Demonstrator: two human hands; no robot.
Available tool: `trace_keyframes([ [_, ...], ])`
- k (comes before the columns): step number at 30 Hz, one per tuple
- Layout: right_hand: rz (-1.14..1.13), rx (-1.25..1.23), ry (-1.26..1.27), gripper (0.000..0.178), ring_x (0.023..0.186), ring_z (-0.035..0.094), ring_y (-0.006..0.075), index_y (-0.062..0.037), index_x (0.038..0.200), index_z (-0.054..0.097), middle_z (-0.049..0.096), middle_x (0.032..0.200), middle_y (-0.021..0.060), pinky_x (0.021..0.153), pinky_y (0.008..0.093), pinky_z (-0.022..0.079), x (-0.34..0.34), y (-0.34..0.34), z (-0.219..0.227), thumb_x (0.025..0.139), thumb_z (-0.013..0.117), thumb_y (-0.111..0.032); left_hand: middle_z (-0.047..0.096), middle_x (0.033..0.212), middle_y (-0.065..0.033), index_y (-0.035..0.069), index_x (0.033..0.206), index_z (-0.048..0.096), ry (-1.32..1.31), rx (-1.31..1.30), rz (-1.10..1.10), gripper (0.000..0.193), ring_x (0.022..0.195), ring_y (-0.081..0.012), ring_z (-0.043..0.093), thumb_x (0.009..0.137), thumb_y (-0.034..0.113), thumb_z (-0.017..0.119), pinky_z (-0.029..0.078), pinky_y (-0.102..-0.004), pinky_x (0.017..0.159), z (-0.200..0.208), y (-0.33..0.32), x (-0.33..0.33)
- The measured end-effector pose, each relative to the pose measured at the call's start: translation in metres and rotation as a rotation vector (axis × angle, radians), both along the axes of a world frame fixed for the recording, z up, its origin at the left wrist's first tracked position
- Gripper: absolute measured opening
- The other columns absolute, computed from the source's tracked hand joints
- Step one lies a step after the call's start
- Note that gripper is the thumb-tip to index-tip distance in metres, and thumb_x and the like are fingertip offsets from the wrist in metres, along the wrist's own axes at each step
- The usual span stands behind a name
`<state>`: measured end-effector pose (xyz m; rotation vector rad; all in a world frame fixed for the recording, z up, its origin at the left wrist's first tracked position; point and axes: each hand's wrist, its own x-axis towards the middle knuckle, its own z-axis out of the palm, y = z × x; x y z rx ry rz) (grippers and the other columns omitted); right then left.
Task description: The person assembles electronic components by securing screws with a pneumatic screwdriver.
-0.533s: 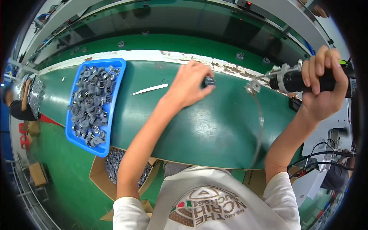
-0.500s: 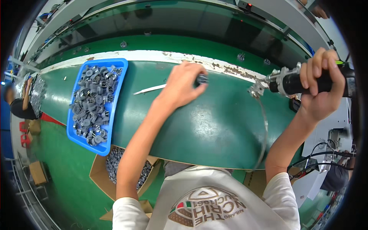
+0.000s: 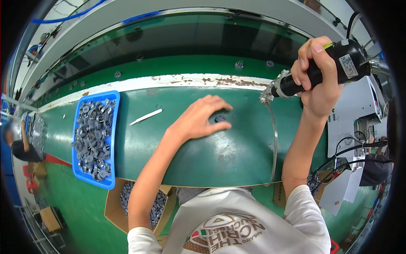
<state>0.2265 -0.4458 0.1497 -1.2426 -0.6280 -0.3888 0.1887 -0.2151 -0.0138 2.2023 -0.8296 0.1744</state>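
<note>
My left hand [image 3: 196,119] rests over the green table with thumb and fingers spread. Between them lies a small dark grey round part [image 3: 220,118], with a gap to the fingertips. My right hand [image 3: 320,78] is wrapped around a black electric screwdriver [image 3: 311,76], held raised at the right. Its metal head [image 3: 270,89] points down and left, and a clear tube [image 3: 275,139] hangs from it. White tweezers [image 3: 146,117] lie on the table left of my left hand.
A blue tray [image 3: 112,139] heaped with grey parts stands on the table's left. Below the edge is a cardboard box [image 3: 114,207] of similar parts. Behind a worn white rail [image 3: 169,80], a green conveyor [image 3: 186,63] carries several parts. Another person [image 3: 24,146] sits far left.
My left fingers have spread from the grey part, which was at their tips and now lies on the table. The screwdriver has come closer to the left hand. The whole view has shifted.
</note>
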Motion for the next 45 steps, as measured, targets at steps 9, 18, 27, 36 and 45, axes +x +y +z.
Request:
trace_keyframes([
  [9, -0.077, -0.01, -0.041, 0.015, 0.042, 0.043, 0.0091, 0.0022, 0.088, 0.064, 0.058, 0.065, 0.0092, 0.042, 0.0253, 0.034, 0.008, -0.004, 0.001, 0.093, 0.065, -0.012, 0.069, 0.099, -0.0117, 0.006, 0.107, 0.072, -0.058, -0.046, 0.504, 0.031, 0.102, -0.0315, 0.064, 0.083, 0.024, 0.081, 0.052, -0.0463, 0.088, -0.026, -0.078, 0.143],
  [18, 0.008, -0.03, -0.046, 0.021, 0.041, 0.034, 0.0078, -0.0007, 0.089, 0.052, 0.051, 0.074, 0.01, 0.044, 0.0244, 0.035, 0.011, -0.004, -0.003, 0.1, 0.05, -0.018, 0.069, 0.104, -0.0081, 0.008, 0.102, 0.075, -0.043, -0.104, 0.175, 0.024, 0.104, -0.0304, 0.06, 0.079, 0.015, 0.078, 0.049, -0.0425, 0.093, -0.024, -0.043, 0.102],
  [27, 0.152, -0.133, 0.047, 0.02, 0.038, 0.03, 0.007, -0.0022, 0.09, 0.049, 0.052, 0.076, 0.0118, 0.044, 0.0253, 0.036, -0.003, 0.025, -0.016, 0.1, 0.046, -0.02, 0.064, 0.114, -0.0009, 0.011, 0.11, 0.076, 0.054, 0.008, 0.029, 0.033, 0.113, -0.0244, 0.052, 0.079, 0.023, 0.081, 0.038, -0.0393, 0.105, -0.02, -0.003, 0.032],
  [36, 0.237, -0.095, 0.05, 0.019, 0.038, 0.028, 0.0058, -0.0027, 0.091, 0.049, 0.052, 0.074, 0.0117, 0.043, 0.0248, 0.034, 0.013, 0.043, -0.04, 0.099, 0.046, -0.02, 0.068, 0.107, 0.0002, 0.007, 0.107, 0.076, 0.085, -0.027, 0.043, 0.035, 0.109, -0.0228, 0.055, 0.078, 0.025, 0.085, 0.038, -0.0383, 0.105, -0.03, -0.004, 0.038],
  [45, 0.227, -0.105, 0.081, 0.019, 0.038, 0.027, 0.0058, -0.0032, 0.092, 0.048, 0.052, 0.075, 0.0118, 0.044, 0.0244, 0.034, 0.015, 0.047, -0.046, 0.099, 0.046, -0.021, 0.066, 0.111, -0.0013, 0.006, 0.106, 0.074, 0.131, -0.012, 0.029, 0.034, 0.115, -0.0236, 0.055, 0.078, 0.024, 0.084, 0.035, -0.0406, 0.108, -0.028, -0.004, 0.038],
])
